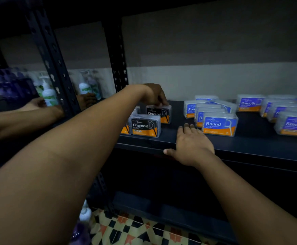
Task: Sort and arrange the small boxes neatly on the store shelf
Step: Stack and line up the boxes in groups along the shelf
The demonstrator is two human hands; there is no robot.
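On the dark shelf (170, 138) stand small clear boxes of dental flossers. My left hand (155, 95) reaches over from the left and pinches the top of a rear black Charcoal box (159, 113). Another Charcoal box (145, 127) stands in front of it, with more partly hidden behind my forearm. My right hand (191, 142) lies flat with straight fingers on the shelf's front edge, just left of a blue Round box (219, 125). More Round boxes (200, 110) sit behind that one. Blue Smooth boxes (249, 103) stand at the right.
Dark perforated shelf posts (116, 55) rise on the left. Beyond them, blurred pump bottles (48, 92) stand on a neighbouring shelf beside what looks like a mirrored arm. A lower shelf (162, 214) and patterned floor tiles (126, 228) lie below.
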